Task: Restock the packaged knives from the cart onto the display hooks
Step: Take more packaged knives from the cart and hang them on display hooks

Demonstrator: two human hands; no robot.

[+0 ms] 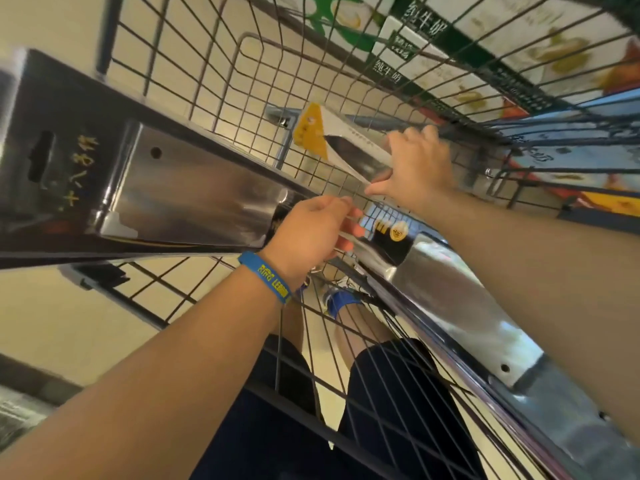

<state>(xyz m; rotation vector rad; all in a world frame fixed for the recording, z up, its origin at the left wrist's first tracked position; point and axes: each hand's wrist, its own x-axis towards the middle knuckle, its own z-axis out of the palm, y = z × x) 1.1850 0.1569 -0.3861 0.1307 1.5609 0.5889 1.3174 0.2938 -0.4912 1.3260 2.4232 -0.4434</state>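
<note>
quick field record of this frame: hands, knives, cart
setting: wire cart, seen from above
left hand: pinches what looks like the top edge of the black-label cleaver pack
right hand: grips the yellow-card knife pack, which sits tilted
other stock: large cleaver pack at the left of the cart
left wrist: blue wristband
display hooks: not in view
</note>
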